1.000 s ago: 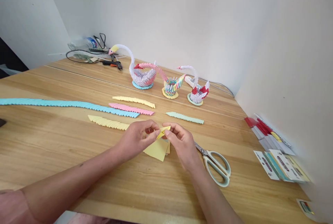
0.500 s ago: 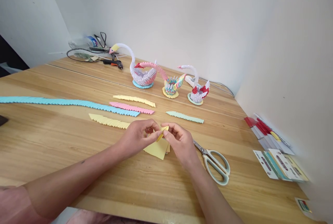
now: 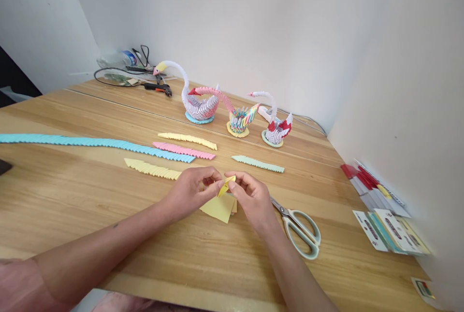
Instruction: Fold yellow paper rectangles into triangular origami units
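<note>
Between my two hands is a small folded piece of yellow paper (image 3: 226, 185). My left hand (image 3: 197, 187) pinches its left side with thumb and index finger. From the other side, my right hand (image 3: 250, 196) grips it between thumb and fingers. Below the hands lie yellow paper sheets (image 3: 219, 207), partly covered by my fingers. A row of nested yellow paper pieces (image 3: 152, 167) runs toward my left hand, which hides its right end. Scissors (image 3: 299, 227) with pale handles rest beside my right wrist, their blade tips hidden.
Three paper swans (image 3: 202, 106) stand at the back. Chains of folded paper lie before them: blue (image 3: 90, 142), pink (image 3: 184, 150), yellow (image 3: 188, 139) and green (image 3: 257, 163). A glue gun (image 3: 157, 88) sits back left. Paper packs (image 3: 393, 230) line the right edge by the wall.
My left thumb has drawn back slightly, and more of the yellow piece's folded face shows. Both hands otherwise stay in place.
</note>
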Demonstrator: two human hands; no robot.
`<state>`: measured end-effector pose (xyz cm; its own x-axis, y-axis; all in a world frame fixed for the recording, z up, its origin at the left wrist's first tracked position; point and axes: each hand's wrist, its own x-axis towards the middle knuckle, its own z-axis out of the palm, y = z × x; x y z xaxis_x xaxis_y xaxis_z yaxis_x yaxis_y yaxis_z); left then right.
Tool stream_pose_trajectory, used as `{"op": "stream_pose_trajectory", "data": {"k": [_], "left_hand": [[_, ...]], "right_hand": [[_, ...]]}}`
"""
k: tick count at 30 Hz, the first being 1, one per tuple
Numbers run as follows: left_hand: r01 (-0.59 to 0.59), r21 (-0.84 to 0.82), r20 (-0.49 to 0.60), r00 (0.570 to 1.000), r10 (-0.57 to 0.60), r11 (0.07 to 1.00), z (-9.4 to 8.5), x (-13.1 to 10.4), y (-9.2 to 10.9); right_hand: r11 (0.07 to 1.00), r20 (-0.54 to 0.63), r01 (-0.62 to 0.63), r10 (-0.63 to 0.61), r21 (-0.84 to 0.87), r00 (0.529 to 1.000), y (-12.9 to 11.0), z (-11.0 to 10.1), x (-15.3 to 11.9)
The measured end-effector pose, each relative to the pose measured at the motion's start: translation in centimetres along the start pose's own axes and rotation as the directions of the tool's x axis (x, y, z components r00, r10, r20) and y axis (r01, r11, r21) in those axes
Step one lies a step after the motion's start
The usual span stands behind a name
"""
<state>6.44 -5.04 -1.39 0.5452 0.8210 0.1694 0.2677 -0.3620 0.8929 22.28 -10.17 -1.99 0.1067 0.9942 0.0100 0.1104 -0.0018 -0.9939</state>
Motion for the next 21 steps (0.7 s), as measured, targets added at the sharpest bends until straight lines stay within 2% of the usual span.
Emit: {"op": "stream_pose_trajectory", "data": {"k": [15, 21], "left_hand": [[-0.033, 0.039, -0.011, 0.999, 0.033, 0.999, -0.07, 0.00, 0.01], [-0.079, 0.123, -0.051, 0.995, 0.086, 0.989, 0.01, -0.16, -0.03]], "right_hand": [[1.000, -0.017, 0.008, -0.008, -0.002, 1.000, -0.31, 0.19, 0.01], [0.994, 0.002, 0.026, -0.026, -0.107, 1.000, -0.28, 0.08, 0.03]]}}
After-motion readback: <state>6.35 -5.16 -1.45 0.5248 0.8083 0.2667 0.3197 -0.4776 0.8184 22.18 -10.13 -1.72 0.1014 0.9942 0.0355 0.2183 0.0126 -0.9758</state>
